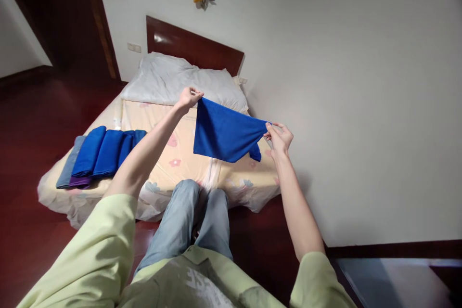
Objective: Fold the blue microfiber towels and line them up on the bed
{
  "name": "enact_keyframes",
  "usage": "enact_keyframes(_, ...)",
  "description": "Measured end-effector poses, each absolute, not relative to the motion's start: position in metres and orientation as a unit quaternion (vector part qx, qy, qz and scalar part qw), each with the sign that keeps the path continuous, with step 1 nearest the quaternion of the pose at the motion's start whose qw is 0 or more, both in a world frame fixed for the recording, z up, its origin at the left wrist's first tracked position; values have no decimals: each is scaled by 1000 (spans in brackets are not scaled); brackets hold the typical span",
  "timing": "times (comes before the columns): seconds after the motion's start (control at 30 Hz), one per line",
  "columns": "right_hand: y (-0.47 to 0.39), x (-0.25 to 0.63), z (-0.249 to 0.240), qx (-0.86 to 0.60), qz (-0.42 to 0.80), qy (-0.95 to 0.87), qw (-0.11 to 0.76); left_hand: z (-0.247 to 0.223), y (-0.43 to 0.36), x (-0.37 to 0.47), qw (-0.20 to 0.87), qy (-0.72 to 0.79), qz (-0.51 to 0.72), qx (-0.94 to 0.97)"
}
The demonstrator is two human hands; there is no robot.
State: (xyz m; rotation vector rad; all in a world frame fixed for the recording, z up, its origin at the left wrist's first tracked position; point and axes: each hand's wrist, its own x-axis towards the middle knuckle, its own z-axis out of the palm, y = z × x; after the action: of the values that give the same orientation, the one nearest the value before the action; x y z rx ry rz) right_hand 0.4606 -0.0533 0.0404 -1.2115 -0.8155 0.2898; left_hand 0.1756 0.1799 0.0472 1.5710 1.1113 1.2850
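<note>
A blue cloth (225, 130) hangs stretched in the air above the bed, its upper edge running between my two hands. My left hand (189, 98) pinches its upper left corner. At the other end, my right hand (279, 137) grips the upper right corner between thumb and fingers. The lower edge of the cloth hangs free and slants. Behind its right end, a second bit of blue fabric (255, 152) shows on the bed; whether it joins the held cloth is hidden.
Folded blue, grey and purple cloths (108, 151) lie in a pile at the bed's left side. The bed (159, 168) has a floral sheet under clear plastic. Grey-white pillows (162, 77) rest against the wooden headboard (195, 41). A wall (361, 106) stands close on the right.
</note>
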Motion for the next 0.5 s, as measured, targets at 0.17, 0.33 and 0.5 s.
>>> enact_keyframes(0.17, -59, 466, 37, -551, 152, -361, 737, 38, 179, 176, 412, 391, 503, 651)
enact_keyframes(0.33, -46, 471, 31, -544, 198, -326, 747, 40, 178, 160, 409, 364, 498, 672)
enact_keyframes(0.5, -30, 469, 24, -532, 239, -321, 747, 45, 174, 138, 410, 359, 489, 681)
